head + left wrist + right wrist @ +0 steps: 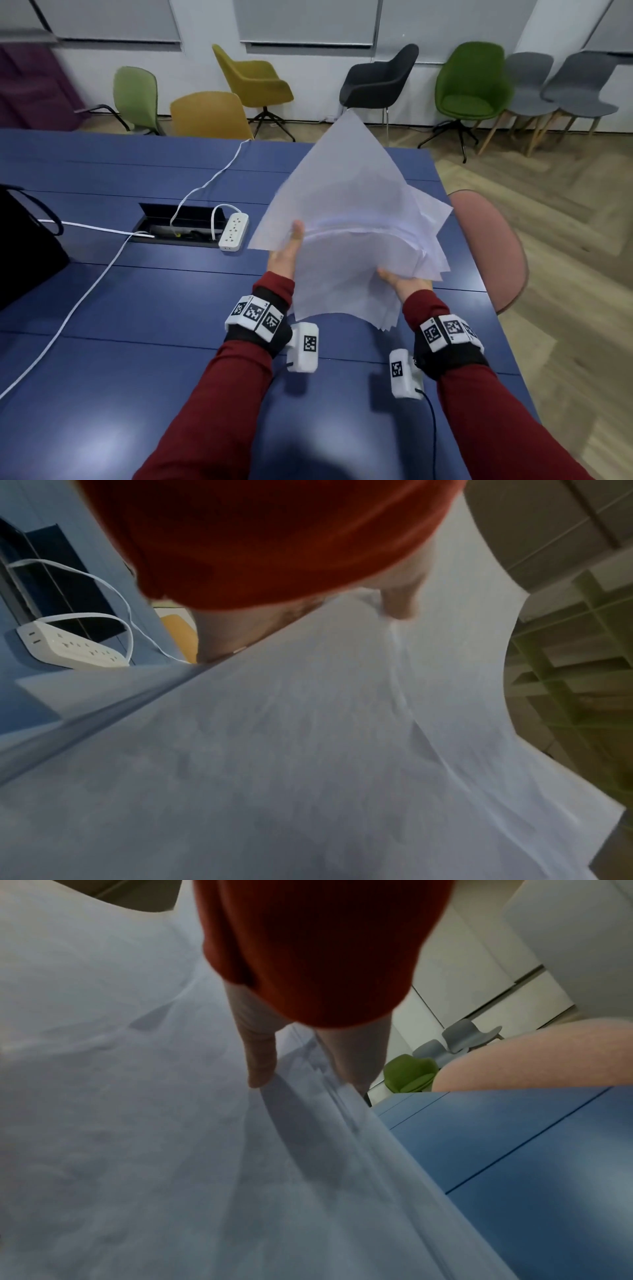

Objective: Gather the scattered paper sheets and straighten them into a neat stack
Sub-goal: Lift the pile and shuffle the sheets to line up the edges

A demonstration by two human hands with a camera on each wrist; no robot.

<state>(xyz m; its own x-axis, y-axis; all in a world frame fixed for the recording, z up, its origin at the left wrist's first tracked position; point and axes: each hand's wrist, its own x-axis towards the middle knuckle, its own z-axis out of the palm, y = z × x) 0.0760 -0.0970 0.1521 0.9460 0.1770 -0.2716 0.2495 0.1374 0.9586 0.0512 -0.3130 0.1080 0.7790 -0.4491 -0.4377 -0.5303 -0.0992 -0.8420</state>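
A loose bundle of white paper sheets (pixel 346 236) is lifted above the blue table (pixel 137 325), its corners fanned out at different angles. My left hand (pixel 289 246) grips the bundle's left edge, thumb on top and fingers hidden underneath. My right hand (pixel 404 281) pinches the right edge the same way, thumb over the sheets. In the left wrist view the paper sheets (pixel 308 750) fill the frame below my thumb (pixel 400 601). The right wrist view shows the paper sheets (pixel 137 1123) with my thumb (pixel 258 1064) pressed on them and several offset edges beside it.
A white power strip (pixel 234 231) with its cable lies by an open cable hatch (pixel 178 222) in the table. A black bag (pixel 24 246) sits at the left edge. A pink chair (pixel 486 246) stands at the table's right side; more chairs line the far wall.
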